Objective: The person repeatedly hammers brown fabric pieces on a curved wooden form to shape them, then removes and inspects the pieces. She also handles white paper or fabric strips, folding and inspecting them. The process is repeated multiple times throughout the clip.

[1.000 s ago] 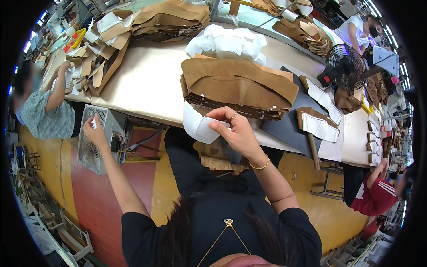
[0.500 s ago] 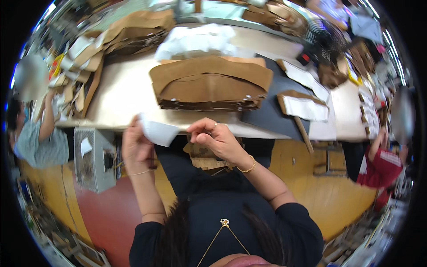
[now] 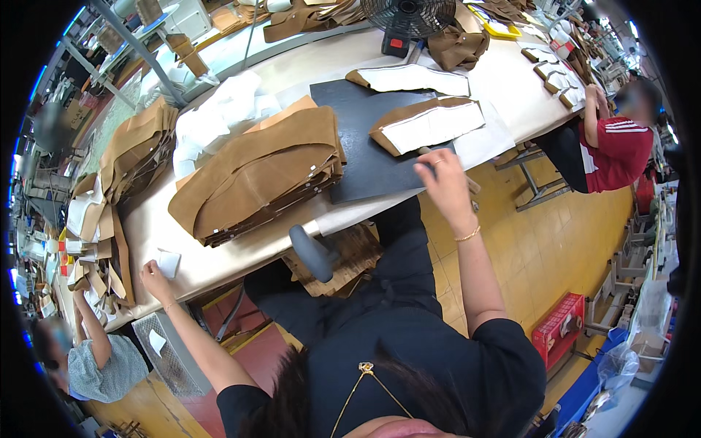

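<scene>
Cream bench (image 3: 150, 226) curved across the head view. White patch (image 3: 169, 263) sat near its front edge, left hand (image 3: 153, 279) fingertips at it; couldn't tell if pinched or only touched. Right hand (image 3: 445, 184) loosely bent over a wooden handle (image 3: 475, 187); grip unclear. Risks: a nudge could have slid the thin patch off; the overhanging handle could have been knocked down. Leather stack (image 3: 255, 164): matte brown, arched, uneven edges. Mat (image 3: 350, 124): black, smooth, flat.

The upper edge crops the fan (image 3: 410, 16), and the right hand (image 3: 447, 182) partly hides a wooden handle (image 3: 474, 187)
</scene>
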